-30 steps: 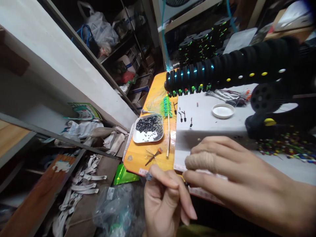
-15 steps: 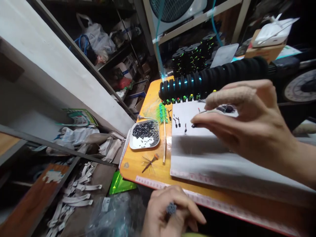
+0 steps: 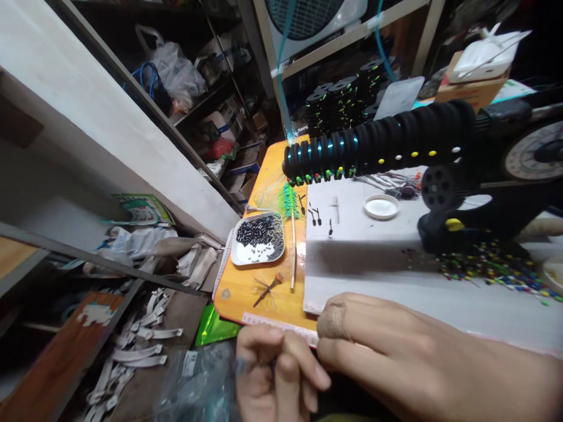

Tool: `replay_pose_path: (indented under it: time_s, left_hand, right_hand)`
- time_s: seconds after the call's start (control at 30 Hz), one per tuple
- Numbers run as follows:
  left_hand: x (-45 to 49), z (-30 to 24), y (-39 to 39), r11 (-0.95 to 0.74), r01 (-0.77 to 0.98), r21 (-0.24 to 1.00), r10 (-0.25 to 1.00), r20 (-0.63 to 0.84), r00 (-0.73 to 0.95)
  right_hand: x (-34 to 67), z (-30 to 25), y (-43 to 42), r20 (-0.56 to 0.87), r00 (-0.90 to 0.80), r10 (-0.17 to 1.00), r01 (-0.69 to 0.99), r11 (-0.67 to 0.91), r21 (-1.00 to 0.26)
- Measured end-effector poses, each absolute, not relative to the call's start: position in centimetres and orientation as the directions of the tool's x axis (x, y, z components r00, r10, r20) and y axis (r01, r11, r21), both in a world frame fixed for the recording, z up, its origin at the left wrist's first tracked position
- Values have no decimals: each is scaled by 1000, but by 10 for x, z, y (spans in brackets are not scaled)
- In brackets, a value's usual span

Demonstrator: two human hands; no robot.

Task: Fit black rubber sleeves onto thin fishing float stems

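Observation:
My left hand (image 3: 281,375) is at the bottom, below the table edge, its fingers curled and the thumb pressed against them. Whatever it holds is hidden inside the fingers. Close beside it on the right is my right hand (image 3: 396,351), back upward, with tan tape round one finger. Its fingers are bent and closed, the tips out of sight near the left hand. Above both hands a black ridged roller (image 3: 378,140) carries bright thread loops and a row of coloured pinheads. Small black fork-shaped pieces (image 3: 316,218) lie on the white board (image 3: 352,281).
A white tray (image 3: 237,257) of small black tubes stands on the yellow table (image 3: 229,302) beside a green brush-like stick (image 3: 289,205) and a brown feathered piece (image 3: 268,290). Loose coloured pins (image 3: 497,266) and a white lid (image 3: 382,207) lie on the board. A shelf post (image 3: 145,117) rises left.
My right hand has come down from the roller to beside my left hand. The grey bristly bundle seen in my left hand is now hidden. A blurred small piece shows on the board.

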State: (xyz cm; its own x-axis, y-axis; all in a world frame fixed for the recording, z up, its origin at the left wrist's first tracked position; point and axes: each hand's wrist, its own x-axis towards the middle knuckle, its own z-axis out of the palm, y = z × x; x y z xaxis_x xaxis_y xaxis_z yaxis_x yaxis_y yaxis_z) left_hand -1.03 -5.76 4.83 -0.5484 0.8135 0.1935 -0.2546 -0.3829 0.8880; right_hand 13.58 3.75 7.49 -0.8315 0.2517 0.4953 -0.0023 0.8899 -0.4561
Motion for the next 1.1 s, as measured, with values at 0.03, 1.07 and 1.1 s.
replay_pose_path:
  time_s: [0.03, 1.07, 1.1]
  left_hand:
    - [-11, 46, -55, -335, -338, 879, 841, 117, -528]
    - [-5, 30, -45, -165, -665, 728, 941, -86, -328]
    - [-6, 32, -45, -132, -684, 718, 943, -122, -311]
  right_hand:
    - [137, 74, 40, 503, -821, 270, -2, 880, -475]
    - [133, 48, 60, 568, -664, 487, -7, 755, -656]
    - [133, 45, 60, 571, -666, 480, 3, 768, -641]
